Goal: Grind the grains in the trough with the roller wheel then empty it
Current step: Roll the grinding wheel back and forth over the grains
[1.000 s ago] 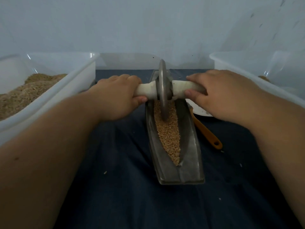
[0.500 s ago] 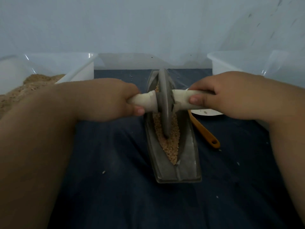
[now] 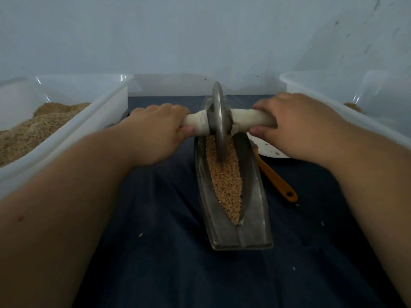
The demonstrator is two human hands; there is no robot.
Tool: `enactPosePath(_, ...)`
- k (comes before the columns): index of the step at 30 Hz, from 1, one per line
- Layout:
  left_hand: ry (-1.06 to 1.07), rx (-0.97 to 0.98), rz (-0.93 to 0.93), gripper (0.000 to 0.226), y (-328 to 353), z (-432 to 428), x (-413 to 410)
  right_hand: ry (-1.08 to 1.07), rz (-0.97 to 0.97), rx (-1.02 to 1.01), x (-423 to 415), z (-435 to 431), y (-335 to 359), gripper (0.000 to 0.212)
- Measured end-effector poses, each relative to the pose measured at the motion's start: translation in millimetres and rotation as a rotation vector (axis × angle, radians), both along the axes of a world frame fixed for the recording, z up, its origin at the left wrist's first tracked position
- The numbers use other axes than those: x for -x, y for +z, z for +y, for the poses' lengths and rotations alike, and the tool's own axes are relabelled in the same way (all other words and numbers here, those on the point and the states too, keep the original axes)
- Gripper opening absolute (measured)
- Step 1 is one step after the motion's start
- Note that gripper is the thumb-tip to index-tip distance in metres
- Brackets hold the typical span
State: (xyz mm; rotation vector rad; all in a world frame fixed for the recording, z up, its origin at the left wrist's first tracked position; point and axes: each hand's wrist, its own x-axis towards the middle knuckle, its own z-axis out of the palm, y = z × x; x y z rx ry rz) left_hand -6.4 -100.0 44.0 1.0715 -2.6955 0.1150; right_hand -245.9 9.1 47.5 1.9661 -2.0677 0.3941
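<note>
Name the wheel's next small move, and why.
Probably roll the grey metal roller wheel toward you along the boat-shaped metal trough: left hand and right hand grip its white handles, it sits far along, tan grains fill the near stretch.

Improvised grain-work stn: dark cloth (image 3: pixel 166 263) over tabletop, plastic tubs (image 3: pixel 84 132) each side, bare wall (image 3: pixel 178 36).

The grey metal trough (image 3: pixel 255 221) lies lengthwise on the dark cloth (image 3: pixel 155 218), long and narrow. Tan grains (image 3: pixel 226 187) fill its groove. The wheel (image 3: pixel 219 121) stands upright in the grains toward the far end, its white axle (image 3: pixel 251 120) crosswise.
</note>
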Motion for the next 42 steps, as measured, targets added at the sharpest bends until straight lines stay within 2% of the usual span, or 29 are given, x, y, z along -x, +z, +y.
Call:
enactPosePath(5, -0.059, -0.227, -0.139, 0.039, 26, 25, -14, 0.059, -0.036, -0.308, -4, 32, 29, 0.041)
enactPosePath(8, -0.061, -0.274, -0.193, 0.043, 34, 35, -18, 0.089, -0.039, -0.357, -9, 42, 36, 0.041)
enactPosePath(11, -0.052, -0.267, -0.174, 0.038, 30, 32, -15, 0.089, -0.018, -0.323, -10, 37, 30, 0.034)
enactPosePath(14, -0.019, -0.128, -0.079, 0.038, 16, 20, -5, 0.053, -0.080, -0.231, -3, 18, 12, 0.024)
enactPosePath(18, 0.076, 0.269, 0.069, 0.039, -9, 3, 14, -0.017, -0.124, -0.019, 3, -10, -10, 0.023)
enactPosePath(21, 0.107, 0.364, 0.145, 0.044, -24, -3, 19, -0.033, -0.081, 0.077, 7, -21, -20, 0.024)
enactPosePath(24, 0.078, 0.418, 0.112, 0.047, -28, -5, 19, -0.026, -0.140, 0.058, 10, -19, -23, 0.030)
enactPosePath(26, 0.081, 0.368, 0.071, 0.045, -21, -5, 17, 0.007, -0.131, 0.044, 8, -14, -21, 0.039)
enactPosePath(28, 0.072, 0.266, -0.005, 0.043, -10, -2, 10, 0.063, -0.092, 0.025, 4, -7, -13, 0.034)
enactPosePath(30, -0.009, 0.100, -0.058, 0.036, 1, 1, 0, 0.118, -0.032, -0.041, 1, 4, 0, 0.030)
enactPosePath(32, -0.076, -0.111, -0.145, 0.029, 12, 6, -10, 0.147, 0.014, -0.153, -2, 18, 13, 0.036)
enactPosePath(34, -0.096, -0.215, -0.239, 0.031, 21, 12, -16, 0.156, 0.035, -0.244, -5, 31, 22, 0.043)
enactPosePath(38, -0.084, -0.235, -0.261, 0.047, 24, 19, -16, 0.157, 0.012, -0.275, -7, 33, 23, 0.047)
enactPosePath(40, -0.082, -0.184, -0.178, 0.043, 17, 14, -10, 0.151, -0.023, -0.243, -2, 23, 15, 0.039)
enactPosePath(42, -0.057, -0.036, -0.071, 0.047, 4, 5, -3, 0.144, -0.056, -0.158, 6, 9, 1, 0.024)
